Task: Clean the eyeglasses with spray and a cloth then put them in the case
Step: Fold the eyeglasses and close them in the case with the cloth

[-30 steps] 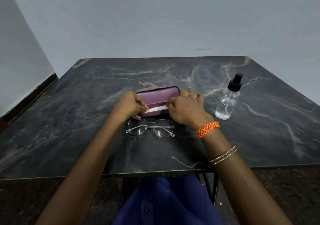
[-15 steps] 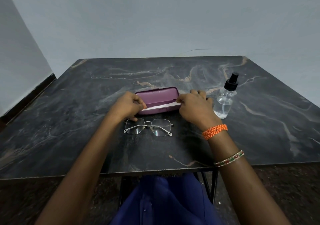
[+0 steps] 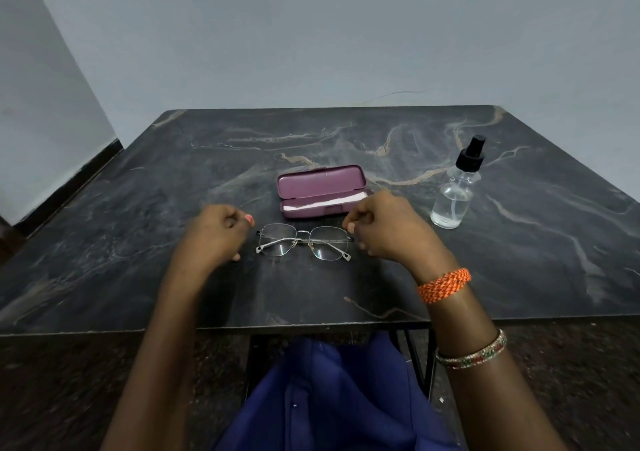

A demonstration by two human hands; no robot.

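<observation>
Folded eyeglasses (image 3: 304, 241) lie on the table (image 3: 519, 260), long axis left–right, between left hand (image 3: 214, 234) and right hand (image 3: 384, 228); both loosely curled, empty, the right nearer. Open case (image 3: 320, 190) lies just beyond.

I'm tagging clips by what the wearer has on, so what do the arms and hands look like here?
Both forearms are bare, with no sleeves in view. The right hand has an orange braided band at the wrist and, further up the forearm, a thin beaded bangle in green, red and pale tones. The left hand wears nothing; one nail shows pink-orange polish.
</observation>
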